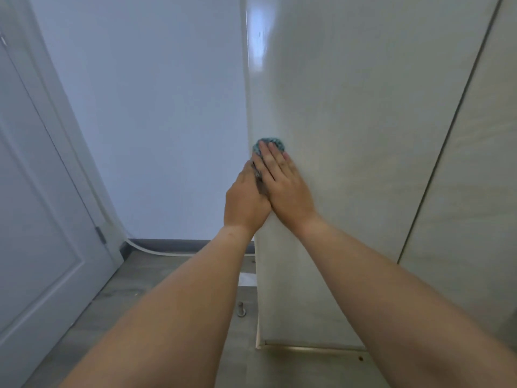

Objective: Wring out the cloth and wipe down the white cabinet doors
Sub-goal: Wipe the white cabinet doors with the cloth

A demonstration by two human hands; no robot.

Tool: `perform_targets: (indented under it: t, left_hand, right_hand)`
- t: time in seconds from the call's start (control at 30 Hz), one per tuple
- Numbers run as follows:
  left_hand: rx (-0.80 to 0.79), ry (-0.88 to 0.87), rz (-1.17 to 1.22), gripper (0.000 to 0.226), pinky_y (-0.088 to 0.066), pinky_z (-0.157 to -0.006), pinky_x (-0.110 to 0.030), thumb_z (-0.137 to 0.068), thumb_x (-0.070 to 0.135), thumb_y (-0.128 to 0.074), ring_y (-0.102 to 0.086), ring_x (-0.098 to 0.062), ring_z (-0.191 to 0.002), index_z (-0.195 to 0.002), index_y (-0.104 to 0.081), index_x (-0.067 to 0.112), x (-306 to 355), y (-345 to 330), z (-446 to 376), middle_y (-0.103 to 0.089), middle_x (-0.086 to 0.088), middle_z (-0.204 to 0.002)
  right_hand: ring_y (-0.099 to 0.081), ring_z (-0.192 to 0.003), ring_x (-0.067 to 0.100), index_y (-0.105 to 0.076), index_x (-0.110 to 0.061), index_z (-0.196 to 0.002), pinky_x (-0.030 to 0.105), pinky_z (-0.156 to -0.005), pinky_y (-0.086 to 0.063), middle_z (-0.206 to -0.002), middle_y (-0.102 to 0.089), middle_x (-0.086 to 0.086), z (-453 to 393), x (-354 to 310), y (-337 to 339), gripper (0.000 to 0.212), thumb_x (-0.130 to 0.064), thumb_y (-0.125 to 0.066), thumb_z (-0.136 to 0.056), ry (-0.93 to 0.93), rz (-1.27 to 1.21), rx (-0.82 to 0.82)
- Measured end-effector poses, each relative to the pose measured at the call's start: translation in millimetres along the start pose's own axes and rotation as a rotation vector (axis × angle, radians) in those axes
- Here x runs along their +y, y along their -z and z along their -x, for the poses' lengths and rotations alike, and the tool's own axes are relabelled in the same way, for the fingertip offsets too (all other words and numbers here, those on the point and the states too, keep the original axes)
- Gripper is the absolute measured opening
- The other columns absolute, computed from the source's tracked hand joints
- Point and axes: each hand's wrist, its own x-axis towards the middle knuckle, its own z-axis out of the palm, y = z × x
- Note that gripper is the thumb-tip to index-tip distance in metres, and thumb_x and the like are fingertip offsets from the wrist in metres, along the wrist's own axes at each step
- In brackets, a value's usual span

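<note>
A grey door (42, 197) stands at far left, a pale wall (156, 121) beside it. The left hand (246, 198) cups the cabinet door's (349, 135) left edge, its fingers hidden, so its grip cannot be told. Touching it, the right hand (285, 183) presses flat, fingers straight, on the teal cloth (270, 143) against the door. A second door (475, 177) lies further right.

cloth (270, 143): teal, speckled | cabinet door (349, 135): white | floor (134, 289): grey

Cloth (269, 144) mostly under hands (270, 189).
</note>
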Motion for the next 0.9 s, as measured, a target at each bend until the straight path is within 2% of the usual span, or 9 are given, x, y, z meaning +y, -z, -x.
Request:
perform_targets:
  t: [0.1,0.17,0.33,0.37,0.5,0.57,0.6,0.77,0.9]
  left_hand:
    - [-0.097,0.013,-0.097,0.067,-0.036,-0.112,-0.031,-0.091,0.006,-0.049,-0.043,-0.025,-0.139,-0.155,-0.028,0.008,-9.8,-4.9,12.0,-0.043,-0.007,-0.154]
    - [-0.096,0.039,-0.096,0.074,-0.030,-0.118,-0.035,-0.089,0.003,-0.048,-0.032,-0.027,-0.146,-0.157,-0.018,0.005,-6.7,-11.5,13.5,-0.030,-0.011,-0.161]
    - [-0.014,0.190,-0.024,0.087,-0.018,-0.124,-0.037,-0.086,0.003,-0.048,-0.006,-0.029,-0.154,-0.156,0.003,-0.001,22.1,-41.0,10.9,-0.003,-0.018,-0.166]
    - [-0.015,0.207,-0.029,0.091,-0.015,-0.125,-0.039,-0.085,0.004,-0.049,0.001,-0.030,-0.154,-0.155,0.008,-0.003,25.7,-45.9,11.1,0.003,-0.019,-0.165]
    - [0.011,0.259,-0.083,0.105,-0.011,-0.125,-0.045,-0.081,0.012,-0.061,0.011,-0.036,-0.153,-0.153,0.014,-0.005,42.2,-60.9,9.6,0.015,-0.026,-0.162]
    - [0.033,0.265,-0.130,0.109,-0.012,-0.124,-0.048,-0.078,0.016,-0.063,0.011,-0.042,-0.151,-0.153,0.013,-0.006,48.9,-67.0,8.6,0.016,-0.032,-0.159]
    - [0.039,0.263,-0.159,0.110,-0.013,-0.124,-0.049,-0.077,0.018,-0.063,0.010,-0.045,-0.151,-0.153,0.012,-0.006,51.4,-69.9,8.1,0.016,-0.035,-0.158]
    - [0.070,0.272,-0.198,0.109,-0.015,-0.123,-0.048,-0.076,0.021,-0.062,0.006,-0.046,-0.151,-0.153,0.011,-0.005,49.6,-78.8,6.3,0.013,-0.037,-0.158]
    - [0.084,0.221,-0.170,0.104,-0.018,-0.123,-0.046,-0.078,0.016,-0.058,0.003,-0.043,-0.152,-0.155,0.009,0.000,40.6,-77.5,9.6,0.011,-0.033,-0.160]
  right_hand:
    - [-0.013,-0.150,0.026,-0.025,-0.007,-0.153,0.044,-0.120,-0.020,-0.161,-0.018,0.011,55.0,20.9,-1.4,0.058,-0.001,-0.034,-0.096,0.107,0.060,-0.120]
    - [-0.015,-0.149,0.028,-0.027,-0.008,-0.153,0.045,-0.119,-0.021,-0.161,-0.019,0.012,58.1,47.7,13.2,0.064,0.003,-0.040,-0.091,0.062,0.093,-0.097]
    - [-0.016,-0.148,0.036,-0.026,0.002,-0.151,0.046,-0.120,-0.019,-0.158,-0.021,0.022,-3.8,81.2,51.8,0.065,0.010,-0.039,-0.087,-0.464,0.011,0.215]
    - [-0.016,-0.147,0.037,-0.026,0.003,-0.150,0.047,-0.120,-0.020,-0.157,-0.021,0.023,-7.0,76.0,50.6,0.063,0.009,-0.037,-0.088,-0.493,0.003,0.248]
    - [-0.013,-0.149,0.031,-0.026,-0.002,-0.152,0.046,-0.119,-0.021,-0.160,-0.020,0.017,58.4,57.0,26.4,0.064,0.003,-0.032,-0.088,-0.173,0.041,0.024]
    - [-0.012,-0.150,0.028,-0.025,-0.005,-0.153,0.043,-0.120,-0.019,-0.161,-0.019,0.014,82.9,74.9,29.6,0.065,0.003,-0.032,-0.088,-0.107,0.068,-0.039]
    - [-0.012,-0.150,0.030,-0.025,-0.004,-0.152,0.043,-0.121,-0.018,-0.160,-0.019,0.016,83.0,89.0,35.4,0.065,0.004,-0.033,-0.088,-0.146,0.071,0.001]
    - [-0.009,-0.149,0.035,-0.018,0.001,-0.153,0.038,-0.123,-0.010,-0.160,-0.014,0.022,51.7,159.2,75.7,0.061,0.003,-0.035,-0.094,-0.691,-0.020,0.279]
    - [-0.004,-0.150,0.036,-0.012,0.002,-0.153,0.036,-0.123,-0.006,-0.161,-0.007,0.022,93.1,145.0,53.0,0.060,0.000,-0.032,-0.097,-0.781,-0.030,0.313]
